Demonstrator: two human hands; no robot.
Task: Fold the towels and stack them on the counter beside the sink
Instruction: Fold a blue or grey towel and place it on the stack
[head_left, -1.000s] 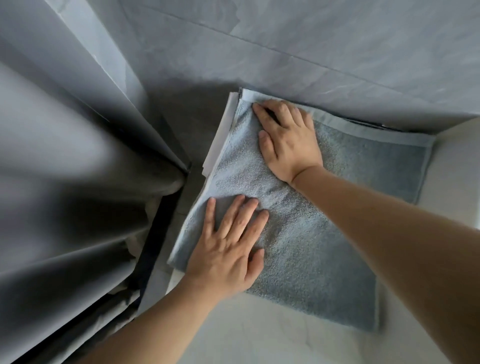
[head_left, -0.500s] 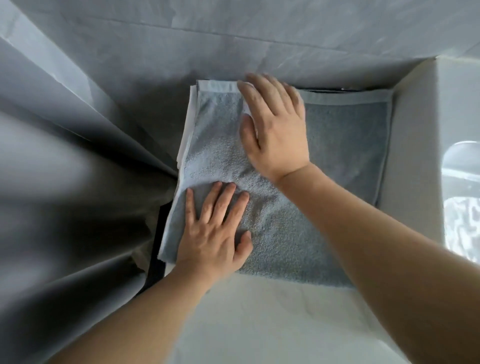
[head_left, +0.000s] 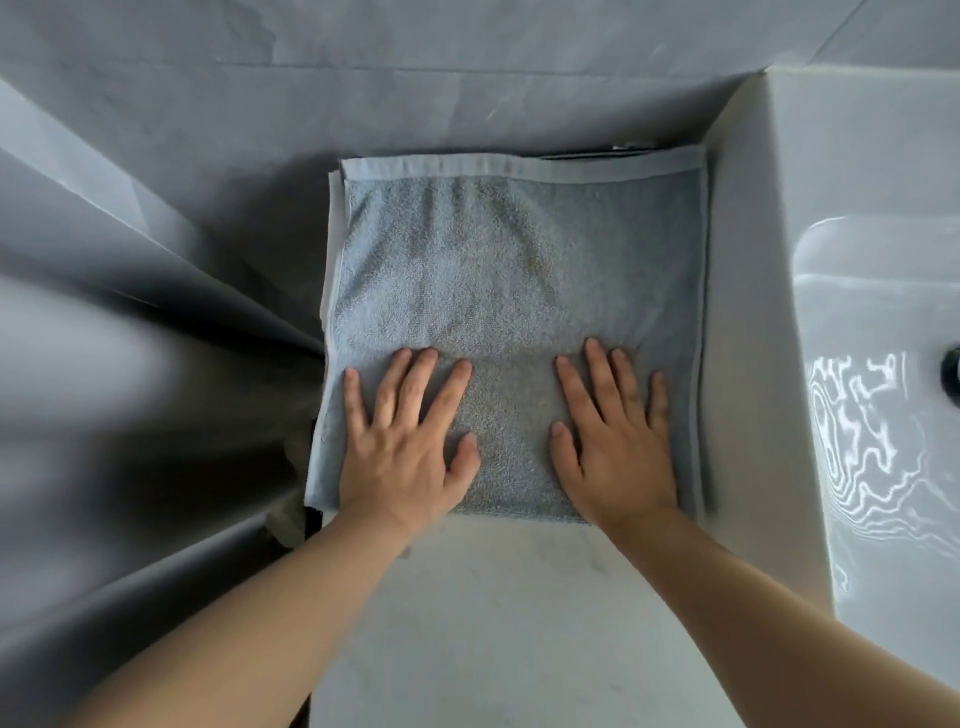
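- A pale marbled surface (head_left: 498, 613) runs up to a grey tiled wall (head_left: 467, 78), and everything here is placed by the folded blue towel (head_left: 519, 270) lying on it.
- The blue towel is a flat square pushed up against the wall at its far edge, its hemmed band running along that edge — its near edge lies under the two wrists.
- A white towel (head_left: 332, 234) lies beneath the blue towel; only a thin strip of it shows along the blue towel's left side, so the blue one is on top of the stack.
- A narrow dark strip shows behind the blue towel's far right corner; what it is cannot be told.
- The left hand (head_left: 405, 447) rests palm down on the blue towel's near left part, fingers straight and spread, holding nothing.
- The right hand (head_left: 613, 441) rests palm down on the blue towel's near right part, fingers likewise straight and flat on the cloth — the two hands are apart, with bare terry between them.
- Just right of the blue towel rises the white outer wall of the sink (head_left: 753, 364), with its glossy basin beyond.
- Left of the blue towel hangs a grey curtain (head_left: 130, 389) in deep folds, blurred.
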